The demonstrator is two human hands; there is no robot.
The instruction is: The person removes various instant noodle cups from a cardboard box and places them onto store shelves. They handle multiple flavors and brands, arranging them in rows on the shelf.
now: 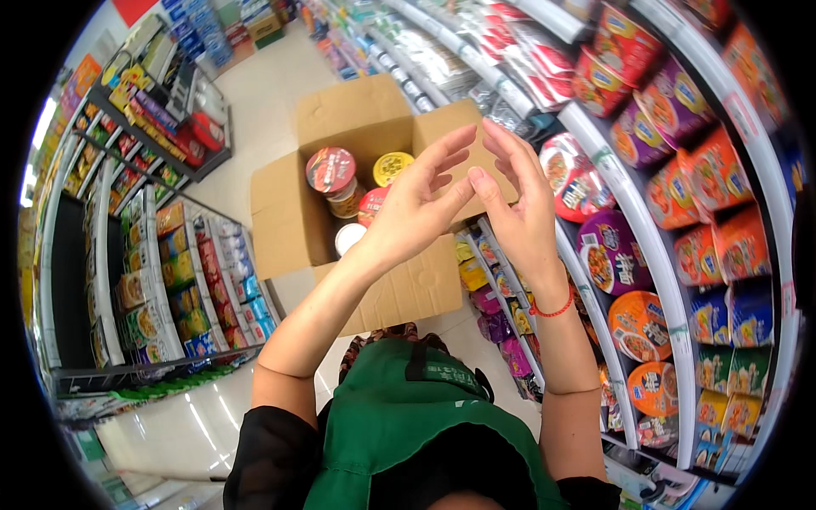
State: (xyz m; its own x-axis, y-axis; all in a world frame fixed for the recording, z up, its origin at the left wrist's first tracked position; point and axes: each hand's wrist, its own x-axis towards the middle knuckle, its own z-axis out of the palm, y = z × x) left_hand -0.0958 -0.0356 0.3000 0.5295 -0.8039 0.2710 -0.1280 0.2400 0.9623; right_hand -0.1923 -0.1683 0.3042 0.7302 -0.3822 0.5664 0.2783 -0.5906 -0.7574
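Note:
My left hand (424,197) and my right hand (519,204) are raised in front of me, thumbs almost meeting. Neither holds anything, and the fingers are apart. Below and beyond them stands an open cardboard box (280,213) with its flaps folded out. Inside it are a cup with a dark red lid (330,169), a yellow-lidded cup (392,167), a red-lidded cup (373,205) and a white-topped container (349,238). My left hand and forearm hide part of the box's inside. A red cord bracelet (553,311) circles my right wrist.
Shelves on my right hold instant noodle bowls (615,252) and noodle packs (727,172), close to my right arm. To the left stands a shelf rack (172,280) of packaged food. A display stand (210,153) is farther off, beside the tiled floor (261,83). I wear a green apron (408,395).

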